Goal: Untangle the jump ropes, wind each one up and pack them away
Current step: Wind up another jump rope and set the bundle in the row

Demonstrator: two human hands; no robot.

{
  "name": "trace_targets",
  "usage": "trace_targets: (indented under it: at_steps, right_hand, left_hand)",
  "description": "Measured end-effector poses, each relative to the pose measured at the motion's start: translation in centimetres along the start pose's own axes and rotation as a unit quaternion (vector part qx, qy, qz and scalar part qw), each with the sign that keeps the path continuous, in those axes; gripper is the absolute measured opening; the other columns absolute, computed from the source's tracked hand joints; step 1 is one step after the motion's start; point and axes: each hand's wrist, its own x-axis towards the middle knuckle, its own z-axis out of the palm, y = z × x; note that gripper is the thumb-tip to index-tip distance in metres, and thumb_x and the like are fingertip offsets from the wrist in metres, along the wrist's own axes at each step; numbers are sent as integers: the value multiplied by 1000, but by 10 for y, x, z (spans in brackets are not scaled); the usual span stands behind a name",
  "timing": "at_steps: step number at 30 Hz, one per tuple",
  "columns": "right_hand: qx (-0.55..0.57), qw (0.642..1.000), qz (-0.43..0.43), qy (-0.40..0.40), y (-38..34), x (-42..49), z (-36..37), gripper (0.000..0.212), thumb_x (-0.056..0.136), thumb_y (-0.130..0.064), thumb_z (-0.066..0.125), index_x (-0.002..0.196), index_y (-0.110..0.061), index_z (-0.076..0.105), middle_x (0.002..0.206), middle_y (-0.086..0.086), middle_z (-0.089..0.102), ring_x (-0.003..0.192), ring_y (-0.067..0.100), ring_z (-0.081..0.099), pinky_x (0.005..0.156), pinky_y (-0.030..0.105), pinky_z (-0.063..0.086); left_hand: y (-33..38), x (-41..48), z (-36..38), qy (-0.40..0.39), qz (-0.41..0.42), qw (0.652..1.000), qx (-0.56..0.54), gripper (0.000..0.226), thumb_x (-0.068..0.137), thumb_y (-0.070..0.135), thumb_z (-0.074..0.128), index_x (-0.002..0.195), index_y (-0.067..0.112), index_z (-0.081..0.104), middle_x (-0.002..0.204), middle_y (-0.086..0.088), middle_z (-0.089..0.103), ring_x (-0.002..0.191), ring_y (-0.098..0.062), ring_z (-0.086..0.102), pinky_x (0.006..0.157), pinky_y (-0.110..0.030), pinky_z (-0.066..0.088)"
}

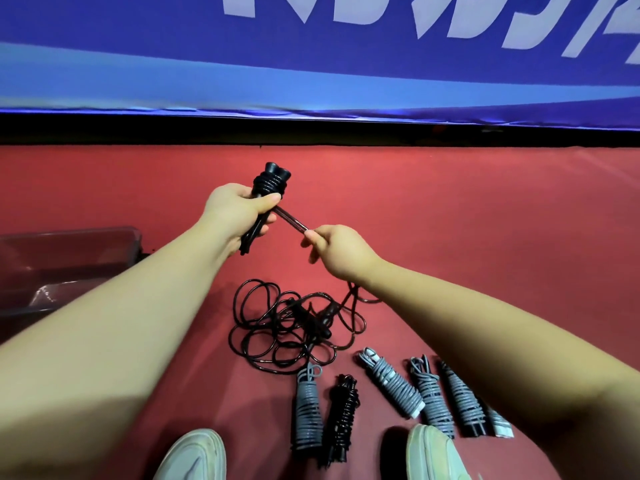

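My left hand point(235, 213) grips a pair of black jump-rope handles point(270, 181) held upright, with several turns of black cord wound round their top. My right hand point(336, 249) pinches the same black cord point(292, 221), stretched taut between both hands. Below them a tangled black rope point(287, 323) lies loose on the red floor, its handles in the middle of the heap. Near my feet lie several wound ropes: a grey bundle point(308, 410), a black bundle point(343, 414) and more grey bundles point(394, 382) in a row to the right.
A clear plastic bin point(69, 265) stands on the floor at the left, partly behind my left forearm. A blue banner point(311, 64) with white lettering runs along the back. My white shoes point(194, 459) show at the bottom edge.
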Motion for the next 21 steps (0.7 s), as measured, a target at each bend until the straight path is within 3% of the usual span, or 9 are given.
trace_targets:
  at_steps: [2, 4, 5, 9, 12, 17, 21]
  right_hand:
    - [5, 1000, 19, -4, -2, 3, -1, 36, 101, -29, 36, 104, -10, 67, 78, 4, 61, 62, 18, 48, 62, 28, 37]
    - [41, 998, 36, 10, -1, 4, -3, 35, 101, -27, 38, 105, -10, 68, 79, 4, 57, 68, 20, 50, 64, 27, 36]
    - [66, 997, 47, 19, 0, 3, -5, 34, 101, -27, 39, 105, -11, 68, 77, 3, 56, 71, 20, 50, 65, 27, 36]
    - [133, 987, 86, 23, 8, 0, -10, 33, 101, -26, 37, 101, -13, 68, 60, -5, 39, 52, 10, 33, 51, 25, 25]
    - [133, 987, 93, 14, 12, -1, -12, 35, 101, -27, 37, 85, -15, 65, 57, -3, 35, 47, 12, 29, 48, 25, 24]
    - [167, 979, 118, -5, 17, -1, -16, 38, 101, -26, 37, 68, -17, 55, 57, -1, 32, 46, 13, 26, 41, 22, 22]
    - [217, 968, 121, -33, 22, -8, -20, 36, 101, -25, 37, 70, -16, 52, 59, -2, 32, 46, 10, 24, 38, 19, 19]
  left_hand:
    - [-1, -1, 2, 1, 2, 1000, 0, 17, 87, 7, 66, 100, 5, 55, 82, -8, 60, 65, -12, 60, 51, -21, 52]
    - [0, -1, 1, -11, -15, 1000, -15, 20, 86, 6, 66, 103, 4, 55, 83, -8, 61, 66, -12, 61, 50, -21, 52]
    - [1, -2, -1, -25, -27, 999, -22, 20, 86, 6, 66, 103, 4, 56, 82, -9, 61, 66, -13, 62, 50, -21, 53]
    - [2, -6, -5, -102, -76, 990, -61, 16, 85, -1, 62, 100, 3, 60, 79, -11, 62, 57, -10, 65, 52, -22, 55]
    - [4, -9, -9, -167, -80, 980, -71, 21, 86, -8, 56, 103, 2, 62, 86, -10, 62, 67, -11, 66, 60, -23, 57]
    - [-2, -11, -7, -184, -57, 981, -18, 35, 88, -4, 56, 122, 4, 58, 95, -11, 65, 72, -12, 67, 63, -22, 58]
    - [-15, -13, -10, -201, -31, 976, 82, 45, 93, 6, 55, 134, 23, 47, 87, -9, 67, 67, -13, 61, 55, -22, 54]
